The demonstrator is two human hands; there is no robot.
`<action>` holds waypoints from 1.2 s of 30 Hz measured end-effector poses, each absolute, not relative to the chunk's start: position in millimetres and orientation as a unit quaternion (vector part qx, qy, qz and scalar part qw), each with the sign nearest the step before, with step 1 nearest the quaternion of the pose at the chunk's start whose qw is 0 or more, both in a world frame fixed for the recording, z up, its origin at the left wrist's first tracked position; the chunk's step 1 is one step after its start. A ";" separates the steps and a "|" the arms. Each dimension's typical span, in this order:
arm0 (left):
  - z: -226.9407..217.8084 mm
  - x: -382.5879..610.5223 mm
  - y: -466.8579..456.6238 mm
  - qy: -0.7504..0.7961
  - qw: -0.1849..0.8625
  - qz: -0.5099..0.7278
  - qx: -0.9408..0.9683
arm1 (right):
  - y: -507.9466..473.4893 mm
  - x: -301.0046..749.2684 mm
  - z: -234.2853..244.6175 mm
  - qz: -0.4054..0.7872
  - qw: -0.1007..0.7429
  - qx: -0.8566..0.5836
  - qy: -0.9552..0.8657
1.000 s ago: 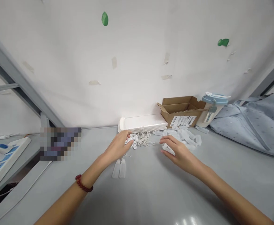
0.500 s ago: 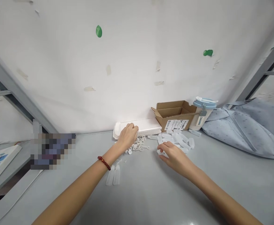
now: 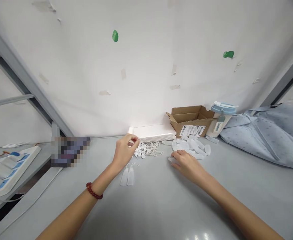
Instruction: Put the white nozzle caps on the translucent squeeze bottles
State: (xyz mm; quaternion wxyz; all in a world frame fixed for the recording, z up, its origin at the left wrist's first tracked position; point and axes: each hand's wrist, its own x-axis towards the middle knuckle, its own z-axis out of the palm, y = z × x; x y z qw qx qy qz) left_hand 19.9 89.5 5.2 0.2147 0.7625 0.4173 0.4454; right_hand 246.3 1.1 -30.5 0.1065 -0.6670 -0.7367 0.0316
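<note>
My left hand (image 3: 124, 150) is raised a little above the grey table, fingers pinched at the tips on something small and white that I cannot make out. It hovers beside a heap of small white caps and rings (image 3: 148, 149). My right hand (image 3: 186, 163) lies on the table at the near edge of a pile of small translucent bottles (image 3: 191, 145), its fingers curled over one. Two more such bottles (image 3: 127, 176) lie side by side below my left hand.
A stack of white trays (image 3: 153, 132) sits against the wall, beside an open cardboard box (image 3: 191, 119) and a lidded cup (image 3: 221, 118). Blue cloth (image 3: 266, 133) lies at the right. A power strip (image 3: 3, 168) rests on a lower shelf at the left.
My left hand drew back from the white trays and lifted off the table with fingertips pinched. My right hand stayed at the bottle pile.
</note>
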 end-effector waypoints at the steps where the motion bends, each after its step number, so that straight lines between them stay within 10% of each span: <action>1: 1.7 16.9 84.6 0.421 0.243 0.446 0.752 | 0.7 245.9 -31.0 0.035 0.111 -0.667 -0.736; 16: -13.9 23.6 21.3 0.354 0.614 0.365 0.604 | -25.7 195.3 -48.7 0.133 0.390 -0.504 -0.759; 36: -23.6 26.7 14.9 0.400 0.423 0.293 0.758 | -27.0 196.8 -50.7 0.126 0.351 -0.491 -0.787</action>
